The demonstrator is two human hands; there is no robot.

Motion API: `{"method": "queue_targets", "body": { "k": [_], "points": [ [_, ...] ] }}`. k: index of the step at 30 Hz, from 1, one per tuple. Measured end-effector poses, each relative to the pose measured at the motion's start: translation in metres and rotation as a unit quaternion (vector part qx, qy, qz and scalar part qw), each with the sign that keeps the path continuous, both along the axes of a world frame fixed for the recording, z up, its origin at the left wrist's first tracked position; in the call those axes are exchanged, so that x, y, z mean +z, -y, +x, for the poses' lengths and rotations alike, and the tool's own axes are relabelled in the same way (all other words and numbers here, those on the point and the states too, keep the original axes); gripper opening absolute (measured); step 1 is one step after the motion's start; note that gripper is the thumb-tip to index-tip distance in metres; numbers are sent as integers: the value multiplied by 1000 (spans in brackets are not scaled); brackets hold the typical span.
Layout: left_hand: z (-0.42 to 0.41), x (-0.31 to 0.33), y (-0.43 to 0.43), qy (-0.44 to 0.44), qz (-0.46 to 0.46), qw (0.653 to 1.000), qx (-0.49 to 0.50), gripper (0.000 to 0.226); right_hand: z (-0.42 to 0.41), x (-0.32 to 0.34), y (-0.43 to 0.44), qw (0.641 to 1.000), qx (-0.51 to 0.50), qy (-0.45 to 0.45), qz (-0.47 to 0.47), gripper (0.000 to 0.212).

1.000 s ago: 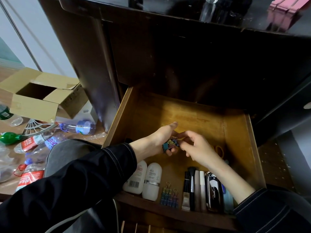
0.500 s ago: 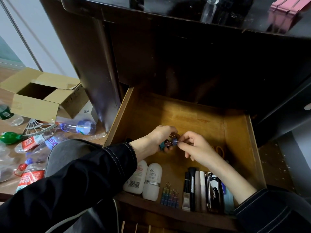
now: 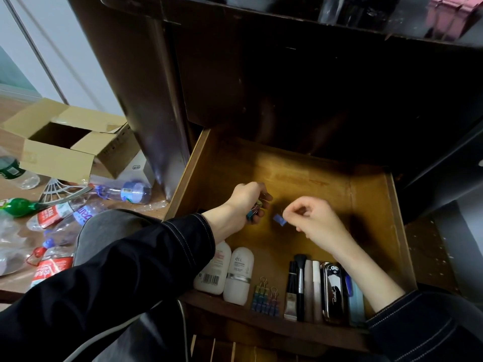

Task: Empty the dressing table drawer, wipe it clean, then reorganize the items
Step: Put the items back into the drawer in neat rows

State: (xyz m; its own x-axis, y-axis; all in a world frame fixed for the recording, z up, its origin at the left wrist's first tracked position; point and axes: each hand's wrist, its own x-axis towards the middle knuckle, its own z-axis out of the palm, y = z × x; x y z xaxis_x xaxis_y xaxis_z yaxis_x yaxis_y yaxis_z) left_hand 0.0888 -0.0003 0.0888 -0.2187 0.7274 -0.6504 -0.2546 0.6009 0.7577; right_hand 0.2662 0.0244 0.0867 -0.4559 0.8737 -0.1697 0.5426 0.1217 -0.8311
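Observation:
The wooden drawer [image 3: 366, 194] stands pulled out below the dark dressing table. Over its middle, my left hand [image 3: 244, 202] grips a small bunch of coloured binder clips [image 3: 253, 211]. My right hand [image 3: 313, 218] pinches one blue binder clip [image 3: 279, 220] by its wire handle, a short way to the right of the bunch. Along the drawer's front lie two white bottles [image 3: 227, 273], a row of binder clips [image 3: 265, 300], makeup brushes [image 3: 298, 286], slim tubes [image 3: 313, 288] and a glossy black case [image 3: 333, 291].
An open cardboard box [image 3: 65, 145] and several plastic bottles [image 3: 57, 212] lie on the floor at the left. My grey-trousered knee [image 3: 109, 231] is beside the drawer's left wall. A pink object [image 3: 449, 17] sits on the tabletop above.
My right hand has drawn one blue clip out of the bunch and moved right, away from my left hand. My left hand's fingers have curled round the remaining clips.

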Motion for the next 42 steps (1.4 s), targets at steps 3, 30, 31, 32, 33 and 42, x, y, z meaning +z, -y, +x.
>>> {"method": "queue_targets", "body": {
  "k": [3,30,31,32,33,42],
  "points": [
    [-1,2,1,4,-3,1000,-3,19,-2,-6,2,987,112,105,-38,11],
    [1,1,1,24,-11,999,-28,21,-3,-22,24,894,335,261,-141,5],
    [1,2,1,23,-11,999,-28,21,-3,-22,24,893,337,265,-140,4],
    [1,2,1,23,-12,999,-29,20,-3,-23,24,891,339,267,-138,3],
    [1,2,1,23,-14,999,-29,20,-4,-23,24,891,340,269,-136,3],
    [1,2,1,29,-17,999,-33,21,-4,-23,25,890,336,273,-145,7]
  ]
}}
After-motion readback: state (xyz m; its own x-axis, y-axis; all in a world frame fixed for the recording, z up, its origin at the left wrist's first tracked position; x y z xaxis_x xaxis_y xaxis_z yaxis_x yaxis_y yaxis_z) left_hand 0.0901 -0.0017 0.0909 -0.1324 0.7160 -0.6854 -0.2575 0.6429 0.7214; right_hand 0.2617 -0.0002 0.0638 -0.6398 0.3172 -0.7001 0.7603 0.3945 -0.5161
